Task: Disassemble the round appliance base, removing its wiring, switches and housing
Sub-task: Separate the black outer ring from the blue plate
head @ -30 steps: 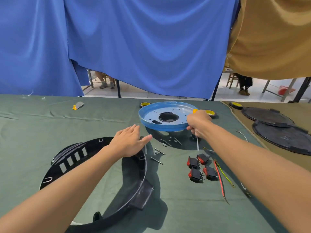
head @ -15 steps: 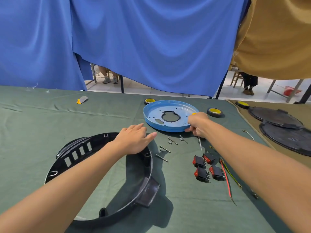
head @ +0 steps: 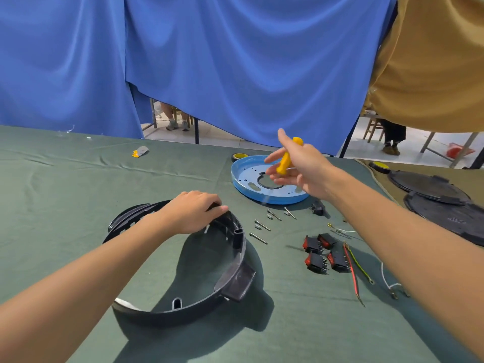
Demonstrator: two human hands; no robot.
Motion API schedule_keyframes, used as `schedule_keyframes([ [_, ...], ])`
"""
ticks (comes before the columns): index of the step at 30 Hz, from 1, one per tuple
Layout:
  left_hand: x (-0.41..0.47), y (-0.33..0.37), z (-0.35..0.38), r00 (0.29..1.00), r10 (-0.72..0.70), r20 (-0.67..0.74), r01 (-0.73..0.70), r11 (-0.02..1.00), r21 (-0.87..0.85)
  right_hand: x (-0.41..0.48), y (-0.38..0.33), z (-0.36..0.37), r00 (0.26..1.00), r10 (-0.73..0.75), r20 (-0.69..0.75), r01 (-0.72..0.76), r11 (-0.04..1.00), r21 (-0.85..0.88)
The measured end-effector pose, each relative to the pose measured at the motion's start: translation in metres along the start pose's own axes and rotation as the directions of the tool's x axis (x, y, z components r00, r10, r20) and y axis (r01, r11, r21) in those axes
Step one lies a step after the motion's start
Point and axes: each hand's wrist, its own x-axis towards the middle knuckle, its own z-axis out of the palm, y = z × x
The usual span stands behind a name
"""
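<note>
Housing (head: pixel 183 314) under left hand (head: pixel 192 210); right hand (head: pixel 307 171) holds screwdriver (head: pixel 285 160).

Nothing legible appeared anywhere: no text, label, brand, number or sign could be read. The near black lid (head: pixel 445 214) on the right bore a faint embossed patch, too small to make out.

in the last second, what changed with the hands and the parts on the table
The right hand lifted the yellow screwdriver from the near edge of the blue plate to above it. The left hand, open over the black housing ring before, now grips its far rim. The plate, switches, screws and wires stayed put.
</note>
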Motion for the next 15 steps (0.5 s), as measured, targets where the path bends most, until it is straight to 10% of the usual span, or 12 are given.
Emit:
schedule_keyframes([
  [7, -0.007, 0.000, -0.001, 0.997, 0.023, -0.080, -0.019, 0.999, 0.047, -0.035, -0.012, 0.039, 0.927, -0.361, 0.098, 0.370, 0.850, -0.376],
  [15, -0.008, -0.002, -0.001, 0.997, 0.016, -0.071, -0.015, 1.000, 0.011, -0.046, 0.002, 0.058, 0.891, -0.434, 0.132, 0.427, 0.703, -0.570],
])
